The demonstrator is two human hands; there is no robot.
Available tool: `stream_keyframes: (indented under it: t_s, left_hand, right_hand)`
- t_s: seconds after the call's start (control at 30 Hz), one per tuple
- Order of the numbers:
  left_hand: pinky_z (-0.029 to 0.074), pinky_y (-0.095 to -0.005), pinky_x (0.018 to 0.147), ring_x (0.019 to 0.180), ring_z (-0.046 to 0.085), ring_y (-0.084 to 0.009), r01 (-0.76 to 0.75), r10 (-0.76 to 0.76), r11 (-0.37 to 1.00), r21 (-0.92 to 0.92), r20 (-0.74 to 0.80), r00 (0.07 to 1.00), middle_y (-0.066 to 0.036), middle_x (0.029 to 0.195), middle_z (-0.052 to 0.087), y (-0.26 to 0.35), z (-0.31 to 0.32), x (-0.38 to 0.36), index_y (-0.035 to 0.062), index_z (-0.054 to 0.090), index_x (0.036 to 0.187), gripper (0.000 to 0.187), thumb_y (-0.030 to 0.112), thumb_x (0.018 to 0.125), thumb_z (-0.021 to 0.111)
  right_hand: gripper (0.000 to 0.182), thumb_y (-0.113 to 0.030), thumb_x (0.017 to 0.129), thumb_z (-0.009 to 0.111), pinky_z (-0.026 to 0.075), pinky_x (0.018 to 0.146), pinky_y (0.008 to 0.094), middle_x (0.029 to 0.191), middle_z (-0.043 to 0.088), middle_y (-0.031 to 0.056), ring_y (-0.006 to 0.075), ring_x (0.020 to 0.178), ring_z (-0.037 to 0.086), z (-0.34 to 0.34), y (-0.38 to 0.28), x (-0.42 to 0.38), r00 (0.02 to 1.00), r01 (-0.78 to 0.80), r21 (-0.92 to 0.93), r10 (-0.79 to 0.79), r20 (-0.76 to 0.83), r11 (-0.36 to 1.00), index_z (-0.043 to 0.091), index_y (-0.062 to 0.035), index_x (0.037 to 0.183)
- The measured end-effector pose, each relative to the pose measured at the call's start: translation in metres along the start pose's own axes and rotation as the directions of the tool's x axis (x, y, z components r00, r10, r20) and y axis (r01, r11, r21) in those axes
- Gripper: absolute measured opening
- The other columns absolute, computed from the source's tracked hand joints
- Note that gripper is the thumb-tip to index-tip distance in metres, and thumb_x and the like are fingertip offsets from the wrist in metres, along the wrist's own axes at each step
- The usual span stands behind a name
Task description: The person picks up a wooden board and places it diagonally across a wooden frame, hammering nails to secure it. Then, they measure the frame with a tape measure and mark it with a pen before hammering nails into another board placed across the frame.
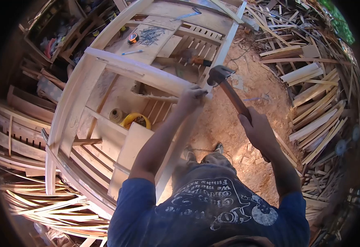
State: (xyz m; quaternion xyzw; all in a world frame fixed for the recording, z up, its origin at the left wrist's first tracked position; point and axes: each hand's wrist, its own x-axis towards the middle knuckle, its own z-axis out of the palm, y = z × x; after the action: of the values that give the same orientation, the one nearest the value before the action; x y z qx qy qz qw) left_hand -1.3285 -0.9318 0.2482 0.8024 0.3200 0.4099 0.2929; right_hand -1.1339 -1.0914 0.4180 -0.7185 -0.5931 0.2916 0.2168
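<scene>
My right hand (pixel 257 128) is wrapped round the wooden handle of a claw hammer (pixel 235 96), whose dark metal head is raised beside the frame's edge. My left hand (pixel 191 99) rests on the end of a pale wooden crosspiece (pixel 141 71), fingers curled and pressed together. Whatever may be pinched in them is too small to make out. The crosspiece lies across a large slatted wooden frame (pixel 75 107). A second tool with a wooden handle (pixel 200 61) lies inside the frame, beyond my left hand.
On a board lie an orange tape measure (pixel 133 38), a heap of nails (pixel 151 35) and a blue pen (pixel 132 52). A try square (pixel 187 15) is farther back. A yellow container (pixel 138 120) and a roll (pixel 116 115) sit inside the frame. Wood offcuts (pixel 311 99) pile up at right.
</scene>
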Motion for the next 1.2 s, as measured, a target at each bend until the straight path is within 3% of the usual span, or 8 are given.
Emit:
stream_keyframes:
  t_s: [0.13, 0.33, 0.47, 0.53, 0.6, 0.8, 1.03, 1.2]
  left_hand:
    - [0.053, -0.0390, 0.074, 0.082, 0.065, -0.0323, 0.009, -0.010, 0.999, -0.043, -0.014, 1.000, -0.015, 0.086, 0.067, 0.000, 0.000, -0.002, -0.0019, 0.073, 0.091, 0.013, 0.000, 0.080, 0.067]
    - [0.052, -0.0407, 0.072, 0.080, 0.064, -0.0321, -0.034, 0.034, 0.999, 0.027, -0.004, 0.999, -0.012, 0.083, 0.066, -0.010, 0.004, -0.002, 0.0066, 0.074, 0.090, 0.022, 0.002, 0.070, 0.068]
    - [0.052, -0.0414, 0.072, 0.080, 0.064, -0.0328, -0.049, 0.048, 0.998, 0.035, 0.028, 0.998, -0.013, 0.084, 0.066, -0.017, 0.000, -0.001, 0.0063, 0.073, 0.096, 0.024, 0.004, 0.073, 0.068]
    - [0.053, -0.0425, 0.073, 0.081, 0.064, -0.0332, -0.019, 0.019, 1.000, -0.005, 0.047, 0.999, -0.013, 0.084, 0.066, -0.022, -0.018, 0.013, 0.0065, 0.072, 0.100, 0.025, 0.004, 0.076, 0.068]
    - [0.052, -0.0454, 0.073, 0.086, 0.065, -0.0339, -0.160, 0.191, 0.954, 0.255, -0.103, 0.976, -0.015, 0.082, 0.066, -0.039, -0.040, 0.036, 0.0045, 0.070, 0.097, 0.015, 0.011, 0.084, 0.065]
    - [0.050, -0.0528, 0.073, 0.080, 0.065, -0.0416, 0.012, -0.157, 0.824, 0.566, 0.209, 0.965, -0.021, 0.080, 0.067, -0.083, -0.058, 0.055, 0.0036, 0.064, 0.084, 0.027, 0.027, 0.094, 0.055]
    - [0.050, -0.0544, 0.071, 0.075, 0.065, -0.0432, 0.023, -0.150, 0.862, 0.506, 0.212, 0.966, -0.024, 0.078, 0.067, -0.088, -0.051, 0.081, 0.0066, 0.068, 0.088, 0.026, 0.029, 0.094, 0.056]
    - [0.052, -0.0532, 0.074, 0.078, 0.067, -0.0410, 0.043, -0.177, 0.854, 0.518, 0.212, 0.961, -0.023, 0.080, 0.068, -0.095, -0.058, 0.080, 0.0079, 0.070, 0.096, 0.023, 0.027, 0.091, 0.059]
  right_hand:
    - [0.023, -0.022, 0.098, 0.056, 0.044, 0.054, 0.0420, 0.062, 0.058, 0.0174, 0.0364, 0.056, 0.061, -0.014, -0.038, -0.018, 0.977, 0.100, 0.101, -0.078, -0.201, 0.990, 0.053, 0.0003, 0.099]
    - [0.026, -0.025, 0.099, 0.054, 0.045, 0.058, 0.0450, 0.066, 0.059, 0.0197, 0.0353, 0.061, 0.063, 0.028, 0.022, 0.003, 0.994, -0.107, 0.066, 0.105, 0.035, 0.992, 0.053, 0.0011, 0.098]
    - [0.028, -0.027, 0.099, 0.055, 0.044, 0.057, 0.0420, 0.064, 0.055, 0.0173, 0.0269, 0.056, 0.057, 0.011, 0.037, -0.020, 0.978, -0.175, 0.148, 0.190, -0.088, 0.973, 0.054, 0.0013, 0.096]
    - [0.027, -0.027, 0.099, 0.055, 0.042, 0.050, 0.0353, 0.063, 0.053, 0.0089, 0.0176, 0.051, 0.051, 0.010, 0.050, -0.032, 0.964, -0.210, 0.227, 0.240, -0.118, 0.951, 0.054, -0.0001, 0.093]
    - [0.026, -0.027, 0.099, 0.054, 0.041, 0.047, 0.0327, 0.063, 0.053, 0.0048, 0.0144, 0.050, 0.050, 0.014, 0.059, -0.045, 0.933, -0.298, 0.397, 0.353, -0.072, 0.868, 0.054, -0.0014, 0.092]
    - [0.024, -0.027, 0.099, 0.054, 0.039, 0.043, 0.0269, 0.064, 0.048, -0.0001, 0.0087, 0.049, 0.048, 0.026, 0.071, -0.063, 0.872, -0.445, 0.521, 0.486, 0.064, 0.728, 0.054, -0.0034, 0.093]
    - [0.019, -0.022, 0.100, 0.055, 0.038, 0.040, 0.0246, 0.063, 0.047, -0.0014, 0.0071, 0.044, 0.045, 0.010, 0.048, -0.041, 0.953, -0.241, 0.399, 0.294, -0.077, 0.885, 0.052, -0.0038, 0.095]
    - [0.024, -0.023, 0.097, 0.059, 0.040, 0.049, 0.0339, 0.060, 0.051, 0.0072, 0.0143, 0.050, 0.050, -0.015, -0.001, -0.021, 0.960, -0.150, 0.290, 0.209, -0.185, 0.945, 0.056, 0.0010, 0.096]
